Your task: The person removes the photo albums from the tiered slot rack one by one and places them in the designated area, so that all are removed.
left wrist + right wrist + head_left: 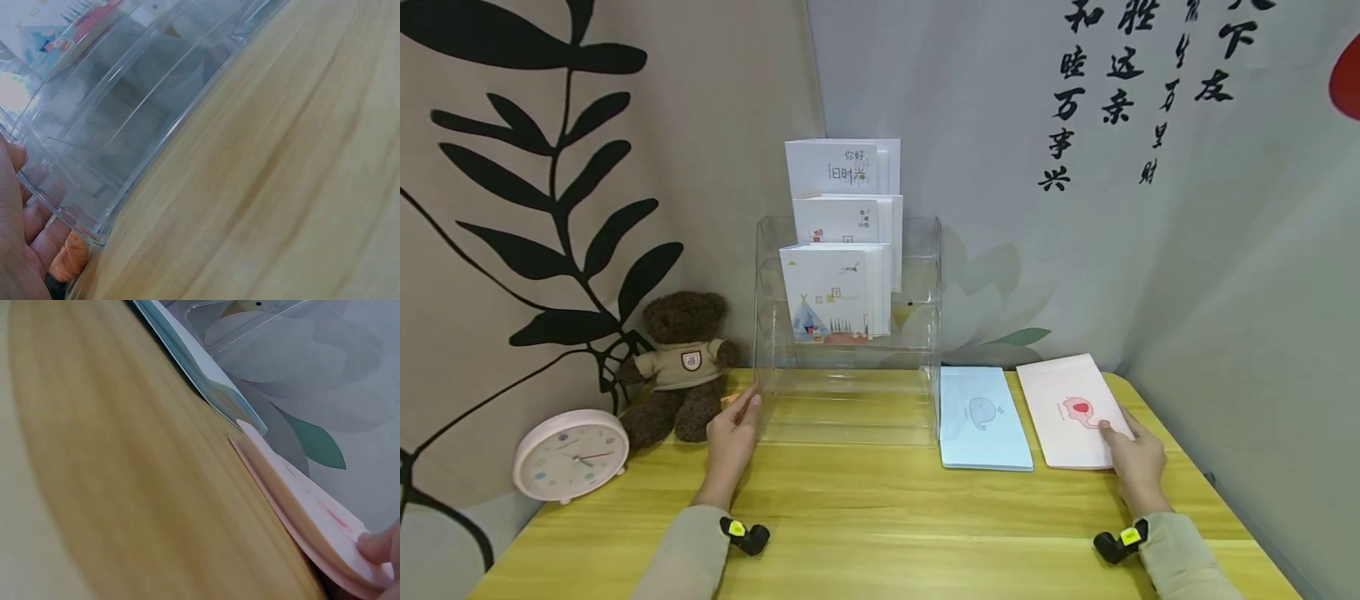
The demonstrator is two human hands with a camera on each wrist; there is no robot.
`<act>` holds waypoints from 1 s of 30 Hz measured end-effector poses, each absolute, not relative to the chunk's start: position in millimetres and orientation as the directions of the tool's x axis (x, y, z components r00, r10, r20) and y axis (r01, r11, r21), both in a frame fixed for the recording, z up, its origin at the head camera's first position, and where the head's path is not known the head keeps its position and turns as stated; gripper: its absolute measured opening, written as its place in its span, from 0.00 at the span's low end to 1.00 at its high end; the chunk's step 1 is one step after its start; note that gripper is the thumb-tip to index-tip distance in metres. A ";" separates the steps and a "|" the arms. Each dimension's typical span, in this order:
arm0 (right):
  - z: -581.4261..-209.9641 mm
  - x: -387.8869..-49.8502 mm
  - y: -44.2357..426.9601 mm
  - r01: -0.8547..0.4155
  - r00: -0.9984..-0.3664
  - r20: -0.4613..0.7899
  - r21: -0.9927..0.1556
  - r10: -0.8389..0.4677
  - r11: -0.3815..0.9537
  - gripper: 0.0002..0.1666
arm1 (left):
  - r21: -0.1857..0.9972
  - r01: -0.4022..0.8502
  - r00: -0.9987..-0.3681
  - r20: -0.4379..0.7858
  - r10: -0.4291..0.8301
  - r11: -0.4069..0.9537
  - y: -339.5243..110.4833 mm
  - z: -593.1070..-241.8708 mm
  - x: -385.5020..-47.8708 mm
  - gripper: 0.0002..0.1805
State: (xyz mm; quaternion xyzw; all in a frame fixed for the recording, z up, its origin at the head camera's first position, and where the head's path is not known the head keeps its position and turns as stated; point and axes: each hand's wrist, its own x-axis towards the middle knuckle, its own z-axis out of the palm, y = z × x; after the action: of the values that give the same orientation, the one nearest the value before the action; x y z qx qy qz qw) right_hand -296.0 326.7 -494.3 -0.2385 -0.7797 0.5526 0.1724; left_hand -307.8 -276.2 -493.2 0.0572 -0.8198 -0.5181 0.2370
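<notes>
My right hand [1138, 462] pinches the lower right corner of a pink notebook [1063, 421] with a red elephant on its cover. The thumb lies on the cover; the other fingers are mostly hidden underneath. In the right wrist view, the edge of the pink notebook [294, 487] bows slightly. My left hand [732, 437] touches the lower left side of a clear acrylic tiered rack [850, 404]. Its fingers are seen through the transparent side wall in the left wrist view. White booklets [831, 300] with printed covers stand on the rack's upper tiers.
A light blue notebook [985, 421] with a whale lies between the rack and the pink notebook. At the left are a brown teddy bear [681, 367] and a round pink clock [571, 457]. Printed curtains [1037, 267] hang behind the wooden table [910, 533].
</notes>
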 end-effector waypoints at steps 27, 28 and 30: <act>-490.4 -283.5 318.9 0.196 -0.911 0.099 -0.752 0.401 0.629 0.41 | 0.861 0.157 -0.876 0.347 -0.334 0.483 -276.6 -494.8 -309.6 0.27; -490.8 -282.9 318.6 0.192 -0.913 0.100 -0.751 0.395 0.632 0.41 | 0.861 0.160 -0.876 0.349 -0.332 0.483 -276.7 -495.0 -309.5 0.27; -491.8 -282.0 318.0 0.182 -0.917 0.104 -0.750 0.386 0.636 0.40 | 0.860 0.167 -0.875 0.355 -0.329 0.482 -277.0 -495.4 -309.3 0.27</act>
State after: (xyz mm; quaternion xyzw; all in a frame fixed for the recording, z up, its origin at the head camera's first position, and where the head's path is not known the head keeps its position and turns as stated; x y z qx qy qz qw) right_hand -282.0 318.0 -491.8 -0.1586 -0.8954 0.3958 0.1285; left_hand -309.3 -277.0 -495.4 0.0492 -0.8253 -0.5064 0.2450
